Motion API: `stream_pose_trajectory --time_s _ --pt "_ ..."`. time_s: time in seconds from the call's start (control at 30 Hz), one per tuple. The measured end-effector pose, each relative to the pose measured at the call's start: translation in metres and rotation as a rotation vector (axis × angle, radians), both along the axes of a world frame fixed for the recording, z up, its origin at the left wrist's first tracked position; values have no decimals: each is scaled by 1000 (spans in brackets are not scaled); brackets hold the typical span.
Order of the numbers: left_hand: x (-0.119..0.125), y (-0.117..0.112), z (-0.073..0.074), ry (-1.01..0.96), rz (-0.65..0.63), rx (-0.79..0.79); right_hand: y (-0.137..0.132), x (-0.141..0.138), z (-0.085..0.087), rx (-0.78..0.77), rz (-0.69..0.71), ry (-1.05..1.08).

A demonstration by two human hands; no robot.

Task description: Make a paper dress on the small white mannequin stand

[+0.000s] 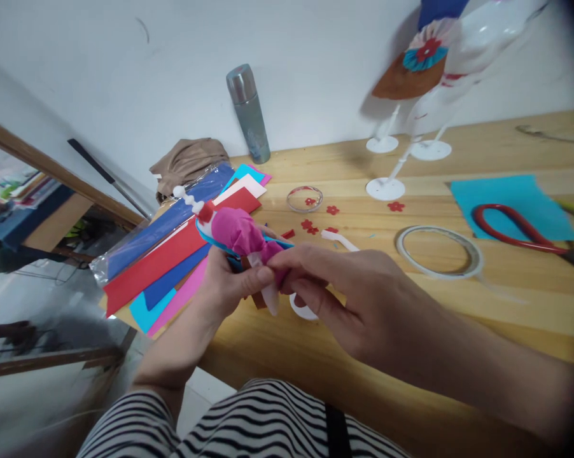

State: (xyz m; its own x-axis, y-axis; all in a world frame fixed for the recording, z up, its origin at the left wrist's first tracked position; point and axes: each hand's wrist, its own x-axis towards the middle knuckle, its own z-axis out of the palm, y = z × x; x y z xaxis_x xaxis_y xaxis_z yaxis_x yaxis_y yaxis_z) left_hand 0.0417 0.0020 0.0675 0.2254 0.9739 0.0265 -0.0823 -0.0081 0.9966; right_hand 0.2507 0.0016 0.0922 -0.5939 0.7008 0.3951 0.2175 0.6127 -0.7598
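Both my hands hold a small craft figure (234, 230) over the near edge of the wooden table (459, 305). The figure has magenta crinkled paper wrapped round it, a red and white beaded tip pointing up left, and a white plastic stem at the bottom. My left hand (227, 280) grips it from below, fingers closed round the stem. My right hand (335, 296) pinches the magenta paper at its lower end between thumb and fingers.
Coloured paper sheets (172, 254) fan out at the left table edge. A tape ring (440, 251), red-handled scissors (525, 232) on a cyan sheet (506, 197), a small glass dish (305, 198), red paper flowers (332, 210), a steel flask (249, 111) and finished figures on white stands (411, 70) lie beyond.
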Motion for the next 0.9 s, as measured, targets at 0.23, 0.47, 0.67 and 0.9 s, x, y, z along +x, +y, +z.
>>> stream_pose_trajectory --time_s 0.23,0.47,0.67,0.9 --pt "-1 8 3 -3 83 77 7 14 12 -29 30 30" --pt "-9 13 0 -43 39 84 16 19 11 303 -223 -32" --pt "-7 11 0 -48 -7 71 14 9 0 314 -168 -90" --pt "-9 10 0 -24 -70 69 11 6 -2 241 -190 -68"
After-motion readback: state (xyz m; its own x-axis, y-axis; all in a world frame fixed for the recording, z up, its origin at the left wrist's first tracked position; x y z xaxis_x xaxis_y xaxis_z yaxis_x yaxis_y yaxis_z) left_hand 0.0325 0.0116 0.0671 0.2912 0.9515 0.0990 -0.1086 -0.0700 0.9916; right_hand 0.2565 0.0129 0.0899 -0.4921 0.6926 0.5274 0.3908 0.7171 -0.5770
